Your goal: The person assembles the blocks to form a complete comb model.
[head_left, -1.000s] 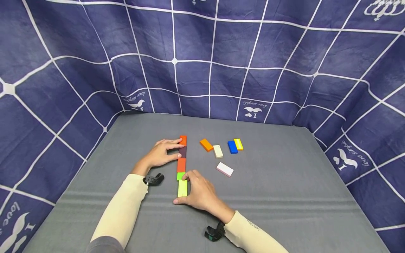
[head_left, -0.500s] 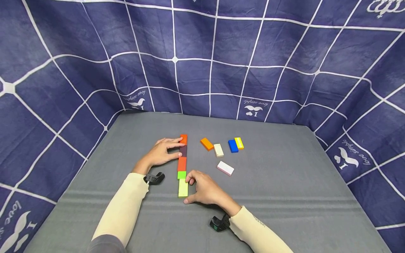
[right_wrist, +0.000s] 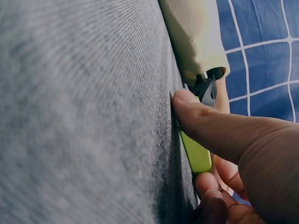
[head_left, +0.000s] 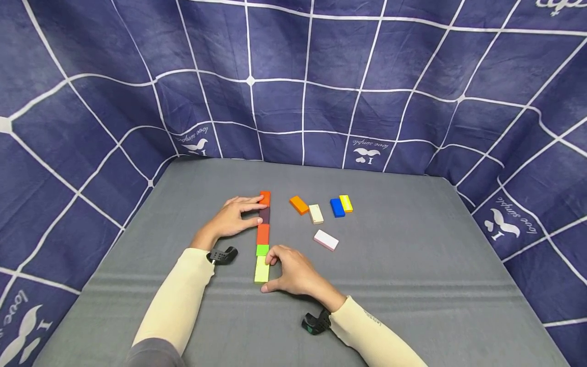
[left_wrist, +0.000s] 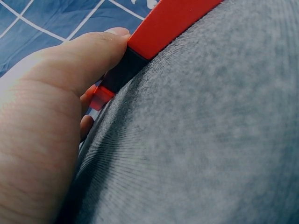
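Observation:
Several flat blocks lie end to end in a row in the head view: a red block farthest off, a dark block, an orange-red block, a short-looking green block and a yellow-green block nearest. With fairly straight fingers, my left hand touches the red and dark blocks from the left; its thumb rests against the dark one. My right hand curls about the yellow-green block, index finger at its right side and thumb by its near end. Its other fingers are partly hidden.
Right of the row lie loose blocks: orange, cream, blue, yellow and white-pink. Grey cloth covers the table, with a dark blue checked curtain around its back and sides.
My right hand drew back slightly to the right, then came in again. The yellow-green block has shifted left, more in line with the green one. My left hand stays in place.

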### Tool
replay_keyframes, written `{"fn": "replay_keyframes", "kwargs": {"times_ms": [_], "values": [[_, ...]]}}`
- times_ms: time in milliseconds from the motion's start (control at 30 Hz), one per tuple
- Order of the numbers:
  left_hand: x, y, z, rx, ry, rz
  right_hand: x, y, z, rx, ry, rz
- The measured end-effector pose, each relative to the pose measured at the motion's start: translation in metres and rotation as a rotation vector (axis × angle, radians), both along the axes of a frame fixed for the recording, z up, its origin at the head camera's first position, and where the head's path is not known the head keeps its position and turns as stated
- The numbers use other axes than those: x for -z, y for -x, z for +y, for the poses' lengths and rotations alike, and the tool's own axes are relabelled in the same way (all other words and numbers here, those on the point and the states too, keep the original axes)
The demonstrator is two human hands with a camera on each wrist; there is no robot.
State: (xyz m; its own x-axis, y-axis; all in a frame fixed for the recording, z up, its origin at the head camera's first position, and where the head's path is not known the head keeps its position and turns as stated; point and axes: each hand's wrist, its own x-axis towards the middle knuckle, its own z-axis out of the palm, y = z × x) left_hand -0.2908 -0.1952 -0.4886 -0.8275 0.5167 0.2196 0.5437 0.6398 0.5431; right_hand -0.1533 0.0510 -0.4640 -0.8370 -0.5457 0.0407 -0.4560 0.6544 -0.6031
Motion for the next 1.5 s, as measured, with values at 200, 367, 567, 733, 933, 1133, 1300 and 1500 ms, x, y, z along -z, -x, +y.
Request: {"fn": "replay_keyframes", "kwargs": {"times_ms": [200,367,567,733,933,1133,1300,1500], "values": [[0.001,-0.001,0.001,-0.003,-0.002,0.0,-0.004,-0.001,0.006,-0.021,0.012,-0.049],[0.001,0.0,0.0,-0.001,-0.013,0.004,-0.011,0.001,0.011,-0.041,0.047,-0.08],[0.002,0.0,0.0,-0.003,-0.014,0.025,-0.028,0.008,0.025,-0.041,0.103,-0.059],[0.003,0.0,-0.001,-0.001,-0.006,0.024,-0.047,0.022,0.043,-0.017,0.138,0.006],[0.002,0.002,-0.001,-0.011,0.012,0.005,-0.072,0.043,0.068,-0.002,0.171,0.057],[0.001,0.0,-0.006,-0.01,0.021,-0.012,-0.084,0.072,0.094,0.027,0.213,0.086],[0.0,-0.004,-0.011,-0.012,0.015,-0.014,-0.077,0.092,0.114,0.107,0.266,0.109],[0.001,-0.001,-0.004,0.004,-0.002,-0.012,-0.066,0.113,0.146,0.151,0.342,0.101]]}}
